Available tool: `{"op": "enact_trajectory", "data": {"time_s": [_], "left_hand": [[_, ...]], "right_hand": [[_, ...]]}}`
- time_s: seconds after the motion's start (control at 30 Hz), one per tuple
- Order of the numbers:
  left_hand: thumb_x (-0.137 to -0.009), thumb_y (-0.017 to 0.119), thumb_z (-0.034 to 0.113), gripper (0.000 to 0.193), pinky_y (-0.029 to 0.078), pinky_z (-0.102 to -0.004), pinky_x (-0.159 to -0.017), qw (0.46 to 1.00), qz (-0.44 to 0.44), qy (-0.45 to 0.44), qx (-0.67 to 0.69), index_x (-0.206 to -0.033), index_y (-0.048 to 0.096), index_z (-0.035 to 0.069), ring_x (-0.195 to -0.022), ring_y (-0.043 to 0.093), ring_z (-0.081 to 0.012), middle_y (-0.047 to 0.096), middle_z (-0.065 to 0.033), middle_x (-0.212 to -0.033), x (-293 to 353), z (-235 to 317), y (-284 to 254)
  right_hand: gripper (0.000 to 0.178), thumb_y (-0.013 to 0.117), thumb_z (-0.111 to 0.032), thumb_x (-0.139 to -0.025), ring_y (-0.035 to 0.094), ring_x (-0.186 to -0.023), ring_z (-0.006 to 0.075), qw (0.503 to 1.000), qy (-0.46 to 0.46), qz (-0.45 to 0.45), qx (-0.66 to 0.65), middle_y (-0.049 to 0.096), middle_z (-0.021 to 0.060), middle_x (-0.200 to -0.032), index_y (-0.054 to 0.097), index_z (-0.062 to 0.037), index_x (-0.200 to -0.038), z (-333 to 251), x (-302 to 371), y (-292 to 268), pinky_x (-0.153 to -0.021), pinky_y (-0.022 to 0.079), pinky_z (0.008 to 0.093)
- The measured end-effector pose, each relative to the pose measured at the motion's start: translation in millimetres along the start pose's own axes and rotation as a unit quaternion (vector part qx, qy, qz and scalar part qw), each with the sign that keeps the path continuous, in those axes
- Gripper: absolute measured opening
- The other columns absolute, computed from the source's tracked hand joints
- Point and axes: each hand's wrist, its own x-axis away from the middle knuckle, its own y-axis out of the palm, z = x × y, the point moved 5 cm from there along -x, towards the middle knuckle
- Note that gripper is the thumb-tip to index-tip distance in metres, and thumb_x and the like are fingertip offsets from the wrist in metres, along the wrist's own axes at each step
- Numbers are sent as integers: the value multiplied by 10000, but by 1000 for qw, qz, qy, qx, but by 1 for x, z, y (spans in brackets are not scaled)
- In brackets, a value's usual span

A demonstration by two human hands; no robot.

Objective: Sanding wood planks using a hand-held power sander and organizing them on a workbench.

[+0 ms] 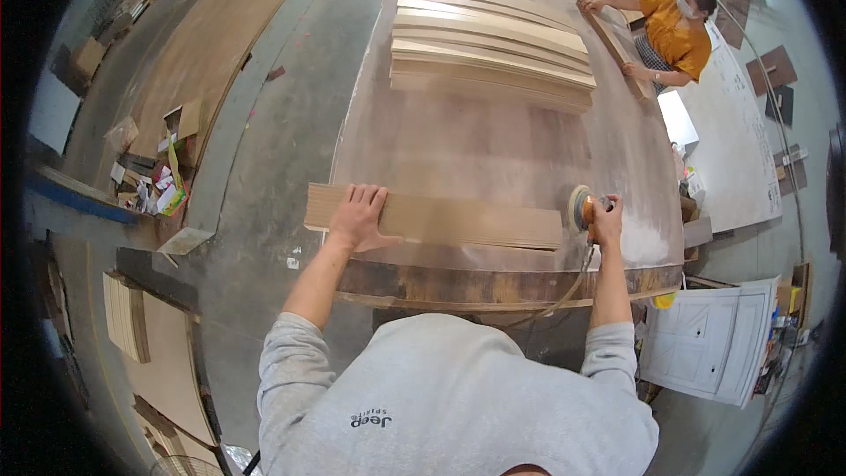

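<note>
On tabletop (476, 145), near side, L hand (356, 217), thumb apart, prob. steadies board (476, 221), R hand (607, 219) clamped on sander (581, 206) just beside.

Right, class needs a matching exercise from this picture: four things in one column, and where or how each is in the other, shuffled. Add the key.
Column one
1. Left hand
2. Right hand
3. Pile of wooden strips
4. Co-worker

Column two
A. On the table, beyond the near board
B. In an orange top, at the table's right side
C. Laid on the left part of the near board
D. Gripping the sander at the near board's right end

Right pairs: 1-C, 2-D, 3-A, 4-B
</note>
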Motion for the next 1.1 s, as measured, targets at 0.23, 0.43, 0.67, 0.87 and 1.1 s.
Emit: {"op": "enact_trajectory", "data": {"time_s": [0.23, 0.43, 0.67, 0.87, 1.1], "left_hand": [[-643, 789, 753, 1075, 313, -520, -1177, 1000, -4, 10, 7, -1390, 512, 33, -1270, 491, -326, 555, -135, -1307, -1, 1, 3], [-642, 782, 764, 1071, 315, -518, -1158, 1000, 8, 6, 4, -1377, 512, 33, -1260, 492, -323, 556, -134, -1291, 0, 1, 2], [-630, 774, 789, 1074, 314, -507, -1145, 999, 43, 17, 15, -1346, 548, 22, -1246, 490, -322, 567, -145, -1274, 1, 3, 3], [-609, 828, 754, 1103, 330, -498, -1126, 1000, 3, 9, 27, -1368, 525, 13, -1240, 490, -323, 558, -151, -1295, -1, 1, 6], [-654, 809, 739, 1056, 320, -505, -1135, 999, 10, 7, 44, -1357, 543, -3, -1229, 499, -318, 572, -146, -1279, -1, 1, 6]], "right_hand": [[524, 707, -413, -922, 659, -1077, 405, 972, -153, -99, 150, 665, 232, -1236, 645, -39, -1284, -97, 91, 41, -965, 521, 452], [508, 677, -404, -920, 643, -1146, 465, 961, -171, -99, 193, 647, 269, -1247, 637, -26, -1257, -147, 145, 101, -970, 533, 511], [551, 672, -442, -927, 663, -1123, 492, 944, -217, -199, 148, 607, 248, -1332, 591, -105, -1355, -223, 200, 202, -974, 545, 551], [601, 707, -410, -913, 651, -1159, 469, 964, -179, -128, 149, 614, 275, -1304, 594, -29, -1363, -200, 177, 170, -988, 542, 522], [648, 685, -481, -909, 648, -1178, 430, 959, -110, -108, 238, 638, 275, -1298, 605, -17, -1354, -187, 171, 154, -1016, 527, 506]]}}
